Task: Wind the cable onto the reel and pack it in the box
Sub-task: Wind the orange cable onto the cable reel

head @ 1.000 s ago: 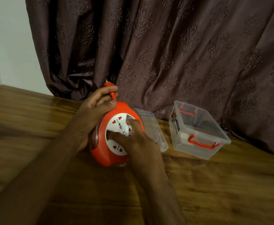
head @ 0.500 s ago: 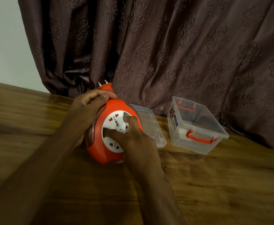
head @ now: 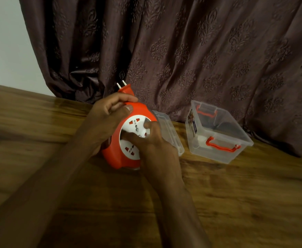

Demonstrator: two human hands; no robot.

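An orange cable reel [head: 117,154] with a white socket face [head: 131,122] stands tilted on the wooden table [head: 236,203]. My left hand [head: 107,119] grips its upper left side, fingers curled over the top just below the orange plug [head: 126,89], whose two pins point up. My right hand [head: 152,145] grips the white centre of the reel with curled fingers. No loose cable shows. A clear plastic box [head: 216,133] with orange handles sits open to the right, apart from the reel.
The box's clear lid [head: 170,129] lies flat just behind the reel, between it and the box. A dark patterned curtain [head: 182,51] hangs along the back edge of the table. A pale wall [head: 5,42] shows at the far left.
The plug has come in against the top of the reel, its pins now showing above my left fingers. My right hand has turned on the white centre.
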